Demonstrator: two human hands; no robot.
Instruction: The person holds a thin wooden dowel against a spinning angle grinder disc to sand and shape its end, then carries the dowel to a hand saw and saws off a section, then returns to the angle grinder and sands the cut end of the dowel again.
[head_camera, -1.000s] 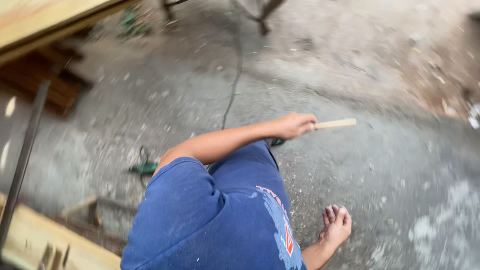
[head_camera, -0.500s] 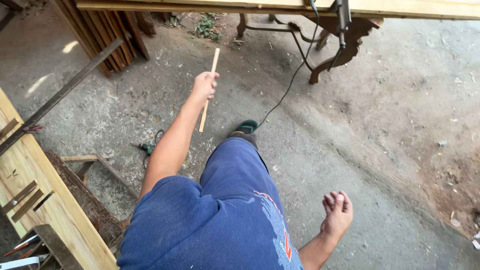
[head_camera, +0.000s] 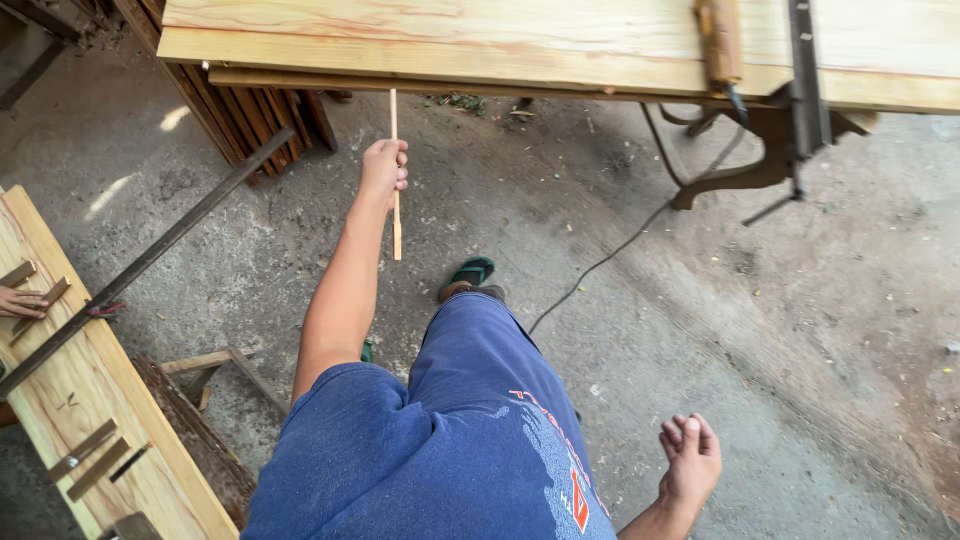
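The left hand (head_camera: 384, 168) grips a thin pale wooden stick (head_camera: 395, 175) upright, its top reaching the long light wooden board (head_camera: 500, 40) but not yet laid there, while the right hand (head_camera: 690, 465) hangs empty, fingers loose.

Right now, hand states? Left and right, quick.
Left hand: closed around a thin wooden stick, held upright.
Right hand: open, fingers loosely curled, holding nothing.

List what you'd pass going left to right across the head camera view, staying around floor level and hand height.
Another person's hand on the pale plank → dark metal bar → left hand gripping the thin wooden stick → green sandal → black cable → empty right hand
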